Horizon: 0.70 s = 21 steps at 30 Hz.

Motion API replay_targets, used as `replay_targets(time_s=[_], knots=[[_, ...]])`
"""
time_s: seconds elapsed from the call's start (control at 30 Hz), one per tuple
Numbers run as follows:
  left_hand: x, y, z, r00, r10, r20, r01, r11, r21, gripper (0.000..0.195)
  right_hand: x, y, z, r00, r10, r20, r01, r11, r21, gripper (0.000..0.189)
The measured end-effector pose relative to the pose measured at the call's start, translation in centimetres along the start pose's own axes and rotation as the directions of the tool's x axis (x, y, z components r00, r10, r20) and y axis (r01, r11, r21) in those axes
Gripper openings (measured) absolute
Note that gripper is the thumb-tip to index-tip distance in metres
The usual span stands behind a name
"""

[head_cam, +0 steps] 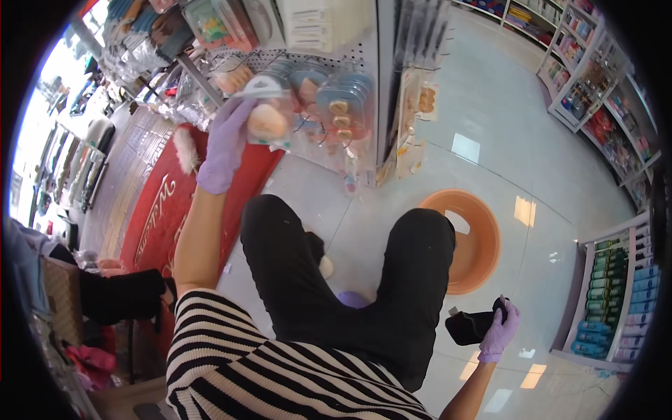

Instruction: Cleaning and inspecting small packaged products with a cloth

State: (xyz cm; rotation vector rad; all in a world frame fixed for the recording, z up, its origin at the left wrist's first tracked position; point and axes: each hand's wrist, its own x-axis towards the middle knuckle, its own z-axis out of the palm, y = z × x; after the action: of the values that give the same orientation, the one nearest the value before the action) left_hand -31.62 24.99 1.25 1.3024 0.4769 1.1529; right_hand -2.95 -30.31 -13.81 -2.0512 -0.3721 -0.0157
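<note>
My left hand (227, 142), in a thin purple glove, is raised at a pegboard display and holds a clear plastic package (269, 116) with a pale round puff inside. Beside it, blue-backed packs (342, 107) with small beige items hang on hooks. My right hand (499, 333), gloved the same way, is low at the right over the tiled floor and grips a black cloth (468, 326) that hangs to its left. The palm side of my left hand is partly hidden.
An orange plastic basin (491, 247) stands on the floor beside my right knee. A red mat (152, 210) with a white fluffy duster (185, 149) over it lies at the left. Shelves of bottles (604, 283) stand at the right. A perforated display panel (367, 58) rises ahead.
</note>
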Motion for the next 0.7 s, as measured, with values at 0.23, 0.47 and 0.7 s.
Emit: replay_targets(time_s=[0.23,0.47,0.7], knots=[[1.2,-5.9,-13.0,0.975,-0.035,-0.218,-0.002,0.986,-0.166,0.025,0.1,-0.7,1.3,0.995,-0.027,0.094,0.058,0.941,-0.334,0.028],[7.6,-3.2,-12.5,0.969,0.008,-0.246,-0.033,0.995,-0.098,0.027,0.5,-4.5,2.8,0.984,-0.022,0.176,0.115,0.835,-0.538,0.029],[10.5,-3.4,-12.1,0.971,-0.062,-0.229,0.054,0.998,-0.044,0.028,-0.2,-4.8,3.5,0.984,0.013,0.180,0.090,0.830,-0.550,0.029]])
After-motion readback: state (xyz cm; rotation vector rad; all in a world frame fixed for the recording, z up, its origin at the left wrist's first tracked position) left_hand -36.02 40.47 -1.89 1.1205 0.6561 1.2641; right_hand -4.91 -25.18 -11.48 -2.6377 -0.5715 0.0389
